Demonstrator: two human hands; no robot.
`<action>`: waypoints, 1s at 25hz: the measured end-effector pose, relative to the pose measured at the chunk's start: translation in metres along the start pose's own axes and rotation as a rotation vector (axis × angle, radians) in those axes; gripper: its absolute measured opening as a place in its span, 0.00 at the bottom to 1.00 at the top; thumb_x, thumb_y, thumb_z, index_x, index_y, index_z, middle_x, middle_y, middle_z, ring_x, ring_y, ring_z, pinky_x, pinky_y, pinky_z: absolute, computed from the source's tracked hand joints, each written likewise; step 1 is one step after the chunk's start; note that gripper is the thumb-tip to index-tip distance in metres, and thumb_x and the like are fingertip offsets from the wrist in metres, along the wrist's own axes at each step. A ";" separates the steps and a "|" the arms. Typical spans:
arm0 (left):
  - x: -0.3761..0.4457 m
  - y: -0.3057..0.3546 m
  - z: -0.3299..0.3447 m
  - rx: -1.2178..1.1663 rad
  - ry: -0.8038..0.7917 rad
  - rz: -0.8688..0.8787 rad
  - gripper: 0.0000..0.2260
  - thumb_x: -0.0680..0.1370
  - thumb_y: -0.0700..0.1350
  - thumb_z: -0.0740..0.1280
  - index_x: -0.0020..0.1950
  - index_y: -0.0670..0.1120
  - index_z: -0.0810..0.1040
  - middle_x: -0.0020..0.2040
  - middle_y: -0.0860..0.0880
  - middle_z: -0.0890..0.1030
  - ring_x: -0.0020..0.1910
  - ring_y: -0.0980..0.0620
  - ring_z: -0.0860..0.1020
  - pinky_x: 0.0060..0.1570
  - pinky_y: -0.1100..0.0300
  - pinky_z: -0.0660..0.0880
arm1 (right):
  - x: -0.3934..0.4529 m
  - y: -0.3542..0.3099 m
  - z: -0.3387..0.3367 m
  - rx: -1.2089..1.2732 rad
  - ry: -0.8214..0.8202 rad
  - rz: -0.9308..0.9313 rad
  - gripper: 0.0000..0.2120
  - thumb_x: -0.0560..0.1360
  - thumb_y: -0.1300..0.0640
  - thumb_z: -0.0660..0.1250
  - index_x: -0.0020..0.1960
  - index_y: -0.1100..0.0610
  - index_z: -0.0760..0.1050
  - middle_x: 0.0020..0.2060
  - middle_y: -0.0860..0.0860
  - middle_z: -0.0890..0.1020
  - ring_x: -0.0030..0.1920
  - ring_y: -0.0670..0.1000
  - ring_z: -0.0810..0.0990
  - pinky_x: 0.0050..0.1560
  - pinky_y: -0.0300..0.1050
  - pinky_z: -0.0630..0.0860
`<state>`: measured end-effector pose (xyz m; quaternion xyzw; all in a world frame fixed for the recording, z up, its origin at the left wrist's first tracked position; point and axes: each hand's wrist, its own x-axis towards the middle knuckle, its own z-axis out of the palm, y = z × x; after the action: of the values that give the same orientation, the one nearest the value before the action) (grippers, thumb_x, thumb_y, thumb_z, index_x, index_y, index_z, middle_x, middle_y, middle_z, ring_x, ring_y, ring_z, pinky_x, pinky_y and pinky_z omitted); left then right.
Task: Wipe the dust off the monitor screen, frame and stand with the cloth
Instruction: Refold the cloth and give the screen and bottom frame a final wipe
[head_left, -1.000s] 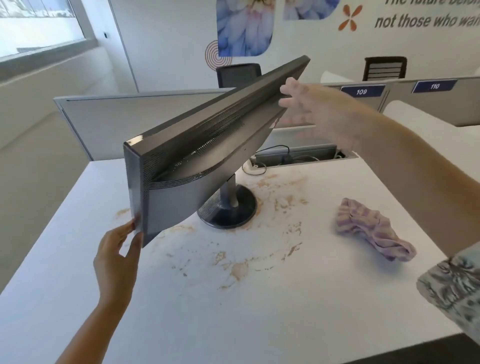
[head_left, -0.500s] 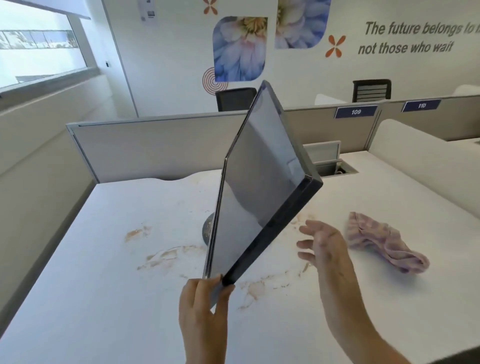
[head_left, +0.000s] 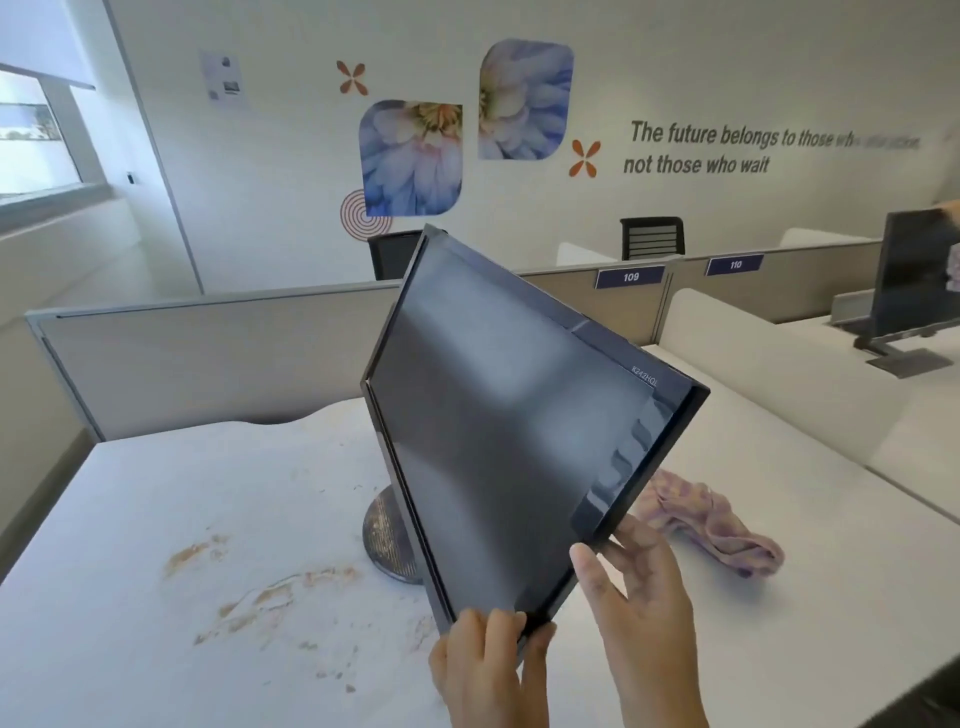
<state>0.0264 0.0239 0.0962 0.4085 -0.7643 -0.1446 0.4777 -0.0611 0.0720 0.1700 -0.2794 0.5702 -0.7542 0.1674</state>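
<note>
Left hand (head_left: 488, 670) pinches lowest corner of monitor (head_left: 514, 426), fingers over front bezel, thumb against edge; wrist cut off by frame bottom. Right hand (head_left: 636, 592) grips adjacent lower edge, thumb on front, other fingers hidden behind panel. Monitor tilted diamond-wise, dark screen facing camera. Stand base (head_left: 387, 535) on desk (head_left: 156, 519), mostly hidden behind panel; neck not visible. Cloth (head_left: 717, 525) crumpled on desk, right of monitor, partly covered by its edge. Brown stains (head_left: 270, 597) on desk. Wall lettering blurred at far end.
</note>
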 end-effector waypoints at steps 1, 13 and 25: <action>0.000 0.003 0.004 0.002 -0.023 0.004 0.20 0.48 0.41 0.83 0.30 0.47 0.75 0.28 0.51 0.71 0.29 0.56 0.68 0.37 0.62 0.64 | 0.002 0.001 -0.001 -0.014 0.012 -0.009 0.14 0.69 0.66 0.72 0.50 0.51 0.76 0.44 0.42 0.84 0.46 0.41 0.82 0.40 0.27 0.75; 0.037 -0.080 -0.015 -0.181 0.180 -0.256 0.22 0.73 0.35 0.66 0.50 0.60 0.62 0.43 0.56 0.70 0.37 0.60 0.73 0.33 0.59 0.71 | 0.087 -0.006 -0.059 -0.201 0.052 -0.015 0.12 0.78 0.63 0.64 0.60 0.56 0.76 0.53 0.54 0.82 0.51 0.56 0.82 0.59 0.57 0.75; 0.065 -0.167 0.041 0.630 -0.614 -0.462 0.43 0.69 0.66 0.65 0.75 0.47 0.51 0.74 0.51 0.61 0.71 0.49 0.62 0.65 0.51 0.62 | 0.207 -0.001 -0.087 -0.392 -0.110 0.089 0.10 0.80 0.53 0.60 0.59 0.45 0.71 0.43 0.29 0.78 0.42 0.35 0.80 0.41 0.28 0.75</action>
<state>0.0585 -0.1371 0.0137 0.6301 -0.7658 -0.1223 0.0397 -0.2774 0.0209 0.2016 -0.3219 0.7078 -0.6044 0.1736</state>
